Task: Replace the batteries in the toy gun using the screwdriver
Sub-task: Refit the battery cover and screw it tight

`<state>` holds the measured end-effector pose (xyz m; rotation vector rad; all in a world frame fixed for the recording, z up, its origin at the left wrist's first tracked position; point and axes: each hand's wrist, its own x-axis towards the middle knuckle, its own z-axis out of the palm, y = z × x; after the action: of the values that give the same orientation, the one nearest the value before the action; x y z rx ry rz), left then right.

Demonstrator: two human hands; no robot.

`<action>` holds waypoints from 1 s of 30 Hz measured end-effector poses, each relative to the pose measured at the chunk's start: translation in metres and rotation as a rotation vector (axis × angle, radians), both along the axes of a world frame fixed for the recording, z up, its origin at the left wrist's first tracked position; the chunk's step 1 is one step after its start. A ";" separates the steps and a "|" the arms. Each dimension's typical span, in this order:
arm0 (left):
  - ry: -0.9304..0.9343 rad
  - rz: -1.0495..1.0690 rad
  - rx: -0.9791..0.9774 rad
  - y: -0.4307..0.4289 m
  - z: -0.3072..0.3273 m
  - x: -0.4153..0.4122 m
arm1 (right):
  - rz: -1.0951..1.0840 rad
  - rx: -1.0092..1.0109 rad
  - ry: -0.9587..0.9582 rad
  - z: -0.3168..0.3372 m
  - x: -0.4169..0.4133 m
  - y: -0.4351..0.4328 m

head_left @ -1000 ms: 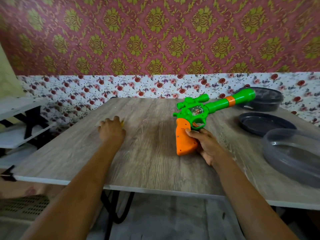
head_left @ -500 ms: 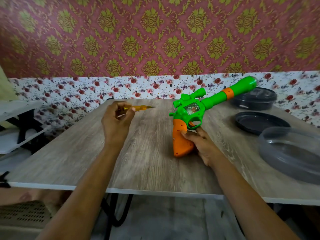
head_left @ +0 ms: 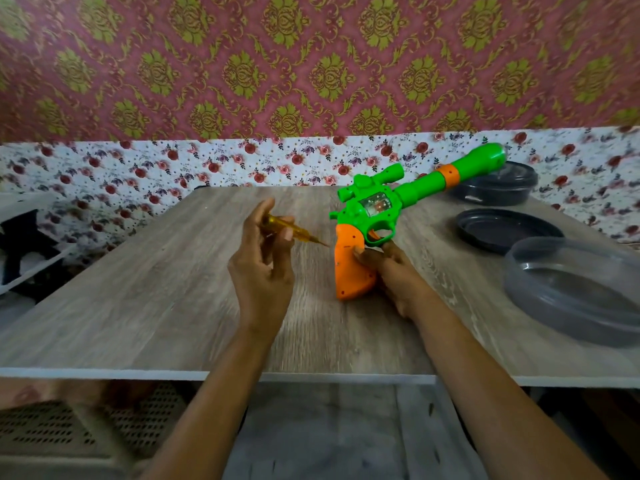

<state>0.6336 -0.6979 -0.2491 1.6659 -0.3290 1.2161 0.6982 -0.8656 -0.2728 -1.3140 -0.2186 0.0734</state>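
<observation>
A green toy gun (head_left: 384, 206) with an orange grip stands tilted on the wooden table (head_left: 166, 299), its barrel pointing up to the back right. My right hand (head_left: 391, 271) grips the orange handle from the right side, thumb on its face. My left hand (head_left: 263, 268) is raised over the table's middle and pinches a small yellow screwdriver (head_left: 291, 231). The screwdriver's tip points right and slightly down, a short gap from the orange grip.
At the right of the table lie a black round lid (head_left: 502, 230), a black round container (head_left: 498, 187) behind it and a clear grey lid (head_left: 578, 292) nearer me. A white shelf (head_left: 20, 244) stands at the left. Floral wallpaper backs the table.
My left hand picked the screwdriver up from the table's left and carried it right, towards the gun's grip. My right hand kept hold of the gun, which shifted slightly.
</observation>
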 end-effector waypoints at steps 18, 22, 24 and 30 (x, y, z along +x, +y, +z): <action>-0.116 0.134 0.228 -0.009 -0.001 -0.007 | 0.066 0.013 -0.064 -0.004 0.002 -0.004; -0.113 0.125 0.228 -0.010 -0.001 -0.007 | 0.060 -0.002 -0.057 -0.004 0.002 -0.005; -0.113 0.121 0.227 -0.010 -0.001 -0.008 | 0.057 -0.005 -0.055 -0.004 0.002 -0.005; -0.107 0.127 0.234 -0.011 -0.001 -0.007 | 0.056 0.000 -0.055 -0.004 0.003 -0.004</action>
<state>0.6264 -0.7089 -0.2498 1.8472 -0.4512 1.4087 0.7010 -0.8698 -0.2771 -1.3106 -0.3025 0.0843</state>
